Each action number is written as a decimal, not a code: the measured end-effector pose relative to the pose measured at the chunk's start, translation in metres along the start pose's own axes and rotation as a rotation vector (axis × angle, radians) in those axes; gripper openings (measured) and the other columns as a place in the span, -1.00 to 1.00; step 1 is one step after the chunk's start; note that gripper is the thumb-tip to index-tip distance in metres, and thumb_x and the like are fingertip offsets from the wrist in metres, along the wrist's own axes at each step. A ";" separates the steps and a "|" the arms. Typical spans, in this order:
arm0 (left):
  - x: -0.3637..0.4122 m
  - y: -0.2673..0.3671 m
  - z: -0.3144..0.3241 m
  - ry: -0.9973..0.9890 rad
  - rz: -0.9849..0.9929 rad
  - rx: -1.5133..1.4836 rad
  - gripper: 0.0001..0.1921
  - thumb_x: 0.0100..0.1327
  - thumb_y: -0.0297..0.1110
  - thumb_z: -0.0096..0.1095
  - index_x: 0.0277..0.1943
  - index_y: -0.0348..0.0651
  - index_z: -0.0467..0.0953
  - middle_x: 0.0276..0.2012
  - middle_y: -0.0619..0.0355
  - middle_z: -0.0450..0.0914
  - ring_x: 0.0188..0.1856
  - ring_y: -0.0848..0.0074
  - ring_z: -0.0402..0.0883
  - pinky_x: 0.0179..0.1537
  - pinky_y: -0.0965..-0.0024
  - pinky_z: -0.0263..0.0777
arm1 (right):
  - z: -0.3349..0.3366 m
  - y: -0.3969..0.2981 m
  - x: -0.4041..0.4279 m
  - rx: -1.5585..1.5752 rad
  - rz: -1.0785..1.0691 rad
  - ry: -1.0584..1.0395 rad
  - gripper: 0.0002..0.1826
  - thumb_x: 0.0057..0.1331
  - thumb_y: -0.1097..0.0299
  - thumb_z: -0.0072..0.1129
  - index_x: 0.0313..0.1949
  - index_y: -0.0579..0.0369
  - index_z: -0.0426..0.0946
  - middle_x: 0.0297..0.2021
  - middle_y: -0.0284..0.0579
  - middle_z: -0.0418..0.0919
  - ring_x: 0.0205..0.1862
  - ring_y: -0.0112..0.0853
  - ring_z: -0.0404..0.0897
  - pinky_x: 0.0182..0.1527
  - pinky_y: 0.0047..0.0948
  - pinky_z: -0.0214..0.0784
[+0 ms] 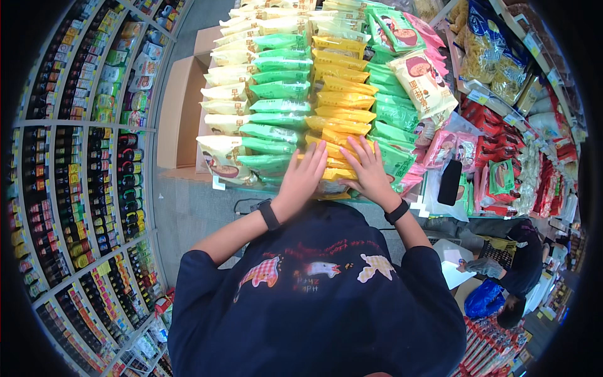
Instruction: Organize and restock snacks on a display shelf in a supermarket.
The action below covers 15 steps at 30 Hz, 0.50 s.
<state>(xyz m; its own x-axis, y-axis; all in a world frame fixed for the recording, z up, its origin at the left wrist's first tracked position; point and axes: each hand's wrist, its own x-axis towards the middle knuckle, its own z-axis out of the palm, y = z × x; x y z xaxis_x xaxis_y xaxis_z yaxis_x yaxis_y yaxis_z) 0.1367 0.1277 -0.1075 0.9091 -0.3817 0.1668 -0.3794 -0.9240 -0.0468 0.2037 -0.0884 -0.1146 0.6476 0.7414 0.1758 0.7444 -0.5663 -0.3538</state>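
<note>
Rows of plastic food packets stand on edge on a display table before me. My left hand (pixel 305 175) lies flat, fingers extended, where the green packets (pixel 278 118) meet the yellow packets (pixel 345 99). On the yellow row's near end rests my right hand (pixel 369 170), its fingers spread over the tops. Neither hand visibly grips a packet, though the palms hide part of the front ones. Cream packets (pixel 226 94) form the leftmost row. Right of the yellow row runs a second green row (pixel 395 115), with a loose cream packet (pixel 422 84) lying across it.
An open cardboard box (pixel 181 113) sits on the floor left of the table. A black phone (pixel 450 183) lies at the right near pink packets (pixel 443 148). Shelves of bottles (pixel 94 188) line the left. Another person (pixel 525 264) is at the lower right, by a blue bag (pixel 484 299).
</note>
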 end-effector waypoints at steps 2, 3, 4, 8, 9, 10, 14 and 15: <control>-0.005 0.003 -0.014 0.007 0.017 0.048 -0.36 0.13 -0.37 0.12 0.31 -0.34 0.22 0.38 -0.05 0.18 0.37 0.19 0.20 0.33 0.18 0.15 | -0.002 -0.011 -0.012 0.026 0.056 0.076 0.04 0.01 0.08 0.46 0.40 0.02 0.04 0.40 0.22 -0.08 0.41 0.11 0.00 0.40 0.12 -0.18; -0.009 0.002 -0.015 0.009 0.029 0.047 -0.36 0.13 -0.37 0.12 0.31 -0.34 0.22 0.38 -0.05 0.18 0.37 0.19 0.20 0.33 0.18 0.15 | 0.001 -0.019 -0.022 0.022 0.066 0.082 0.04 0.01 0.08 0.46 0.40 0.02 0.04 0.40 0.22 -0.08 0.41 0.11 0.00 0.40 0.12 -0.18; -0.015 0.004 -0.015 0.047 -0.099 -0.170 -0.30 0.09 -0.38 0.21 0.32 -0.35 0.18 0.36 -0.10 0.17 0.36 0.15 0.20 0.33 0.19 0.13 | 0.007 -0.027 -0.034 0.202 0.243 0.177 0.12 -0.01 0.12 0.50 0.42 0.05 -0.06 0.41 0.22 -0.14 0.42 0.10 -0.01 0.40 0.09 -0.16; -0.047 0.014 -0.022 0.087 -0.462 -0.741 -0.08 0.01 -0.45 0.43 0.37 -0.44 0.00 0.31 -0.28 0.12 0.34 -0.02 0.17 0.34 0.16 0.12 | 0.037 -0.032 -0.054 0.501 0.460 0.390 0.35 -0.07 0.29 0.58 0.44 0.18 -0.39 0.44 0.22 -0.30 0.43 0.02 -0.01 0.39 -0.08 -0.04; -0.054 0.016 -0.017 0.077 -0.590 -0.949 -0.06 0.03 -0.46 0.43 0.38 -0.46 -0.05 0.31 -0.31 0.10 0.33 -0.05 0.17 0.34 0.13 0.11 | 0.041 -0.034 -0.052 0.761 0.505 0.414 0.37 -0.07 0.31 0.58 0.44 0.20 -0.42 0.45 0.22 -0.32 0.43 0.00 -0.02 0.38 -0.12 -0.02; -0.057 0.015 -0.013 0.037 -0.597 -1.054 -0.04 0.04 -0.50 0.42 0.39 -0.49 -0.12 0.32 -0.36 0.05 0.35 -0.10 0.11 0.35 0.11 0.09 | 0.040 -0.035 -0.050 0.659 0.475 0.391 0.40 -0.07 0.31 0.59 0.44 0.22 -0.47 0.42 0.22 -0.17 0.42 -0.04 0.05 0.37 -0.16 0.02; -0.052 0.019 0.002 0.060 -0.428 -1.063 -0.06 0.09 -0.56 0.35 0.40 -0.47 -0.17 0.32 -0.36 0.05 0.40 -0.11 0.06 0.36 0.18 0.08 | 0.044 -0.038 -0.037 0.750 0.457 0.342 0.32 -0.07 0.32 0.58 0.43 0.26 -0.34 0.31 0.13 0.17 0.34 -0.10 0.23 0.34 -0.22 0.11; -0.047 0.020 0.002 0.061 -0.425 -1.064 -0.06 0.09 -0.56 0.35 0.40 -0.47 -0.17 0.32 -0.36 0.05 0.40 -0.11 0.06 0.36 0.18 0.08 | 0.044 -0.038 -0.035 0.748 0.458 0.343 0.32 -0.07 0.32 0.58 0.43 0.26 -0.34 0.31 0.13 0.17 0.34 -0.10 0.23 0.34 -0.22 0.11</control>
<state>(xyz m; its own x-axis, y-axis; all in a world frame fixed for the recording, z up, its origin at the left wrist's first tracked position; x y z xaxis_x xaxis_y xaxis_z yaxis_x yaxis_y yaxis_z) 0.0863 0.1268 -0.1185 0.9997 -0.0147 0.0186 -0.0234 -0.4812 0.8763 0.1455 -0.0765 -0.1473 0.9527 0.2896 0.0925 0.1848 -0.3099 -0.9326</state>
